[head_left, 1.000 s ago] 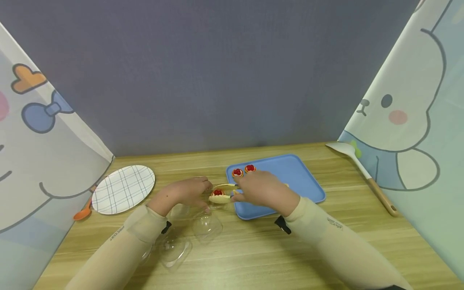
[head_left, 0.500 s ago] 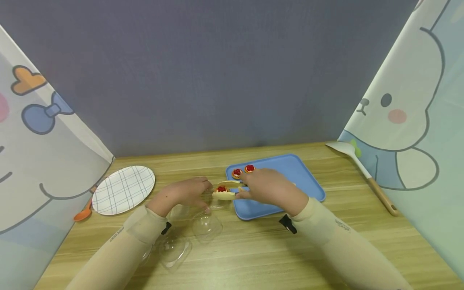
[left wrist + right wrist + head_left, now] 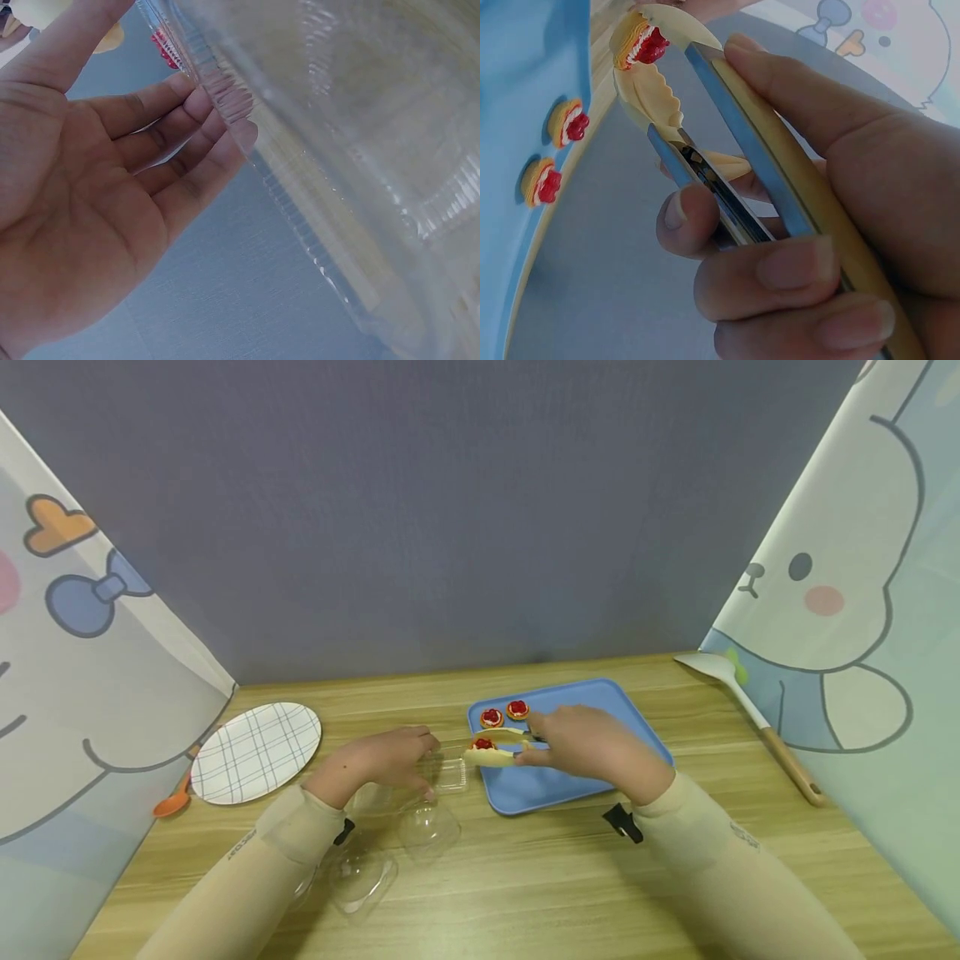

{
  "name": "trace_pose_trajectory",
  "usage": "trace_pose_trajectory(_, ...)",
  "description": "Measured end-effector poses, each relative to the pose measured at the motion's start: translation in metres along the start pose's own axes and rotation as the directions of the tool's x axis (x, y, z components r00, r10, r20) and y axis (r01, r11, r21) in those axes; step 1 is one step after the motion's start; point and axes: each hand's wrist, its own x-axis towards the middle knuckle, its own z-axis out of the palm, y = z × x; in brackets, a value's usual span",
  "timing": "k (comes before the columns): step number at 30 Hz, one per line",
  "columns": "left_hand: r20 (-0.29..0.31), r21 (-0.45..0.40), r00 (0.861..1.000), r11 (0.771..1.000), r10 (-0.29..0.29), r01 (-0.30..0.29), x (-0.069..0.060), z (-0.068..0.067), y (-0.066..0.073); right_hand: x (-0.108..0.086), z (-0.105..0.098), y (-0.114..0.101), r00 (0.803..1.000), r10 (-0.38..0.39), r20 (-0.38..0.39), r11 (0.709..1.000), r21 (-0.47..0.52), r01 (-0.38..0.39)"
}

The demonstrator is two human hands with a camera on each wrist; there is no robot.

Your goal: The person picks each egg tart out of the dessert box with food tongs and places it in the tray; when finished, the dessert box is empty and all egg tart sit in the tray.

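My right hand (image 3: pixel 592 747) grips tongs (image 3: pixel 742 142) with cream scalloped tips and metal-edged handles. Between the tips sits a small tart (image 3: pixel 641 41) with a red berry topping, now over the left edge of the blue tray (image 3: pixel 600 710). Two more berry tarts, a left one (image 3: pixel 491 717) and a right one (image 3: pixel 517 709), stand at the tray's far left corner. My left hand (image 3: pixel 386 760) holds a clear plastic box (image 3: pixel 450 770) by its rim. In the left wrist view its fingers (image 3: pixel 187 142) bend against the ridged plastic edge. Part of the box is hidden under that hand.
Clear domed lids (image 3: pixel 429 827) lie nearer me, partly behind the left sleeve. A checked plate (image 3: pixel 257 752) and an orange spoon (image 3: pixel 174 802) are at left. A white ladle-like utensil (image 3: pixel 750 710) with a wooden handle lies along the right wall.
My right hand has moved right, carrying the tongs and tart from over the clear box to the tray's left edge. The left hand has stayed in place.
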Motion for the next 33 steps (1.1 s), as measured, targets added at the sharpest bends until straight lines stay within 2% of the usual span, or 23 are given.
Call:
trace_pose_trajectory(16, -0.005, -0.004, 1.0, 1.0, -0.004, 0.004, -0.001, -0.003, 0.004, -0.011, 0.003, 0.034, 0.998, 0.055, 0.005, 0.998, -0.007, -0.055)
trace_pose_trajectory(33, -0.001, 0.021, 1.0, 1.0, 0.009, -0.009, -0.001, -0.003, 0.005, -0.002, 0.017, 0.037, 0.994, 0.105, -0.04, 0.989, -0.096, -0.108)
